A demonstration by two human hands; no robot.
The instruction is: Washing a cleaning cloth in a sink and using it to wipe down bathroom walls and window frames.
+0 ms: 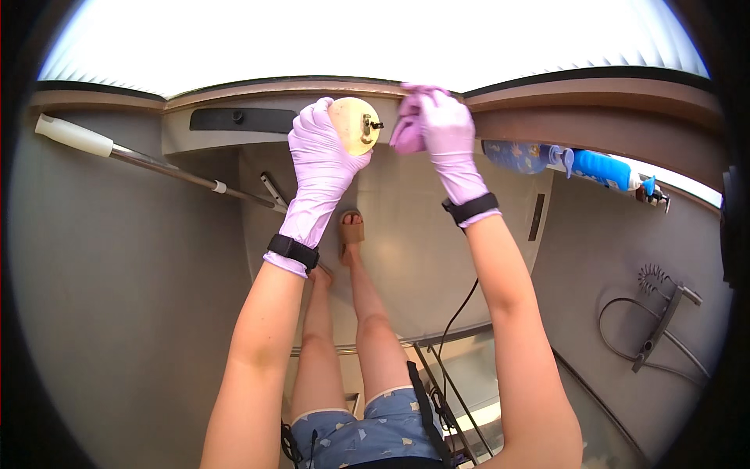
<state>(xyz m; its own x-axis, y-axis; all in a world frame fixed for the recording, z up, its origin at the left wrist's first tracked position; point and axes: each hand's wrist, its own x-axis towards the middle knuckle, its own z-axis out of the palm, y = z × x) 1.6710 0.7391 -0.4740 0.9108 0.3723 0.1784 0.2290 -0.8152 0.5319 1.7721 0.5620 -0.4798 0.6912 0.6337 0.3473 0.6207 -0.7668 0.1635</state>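
Observation:
A purple glove covers my left hand [322, 149], which grips a round, pale yellow object [350, 126] by its left side. A small dark metal fitting sits on the object's face. My right hand [436, 123], also gloved in purple, is just to the right, apart from the yellow object, near the window ledge. It is closed around a bunched purple cloth [408, 133], whose edges are hard to tell from the glove. Black straps circle both wrists.
A pole with a white handle [76, 135] leans at the left wall. Pump bottles [603, 169] stand along the ledge at the right. A shower fixture with a hose [659, 328] is on the right wall. A dark panel [246, 120] lies left of my left hand.

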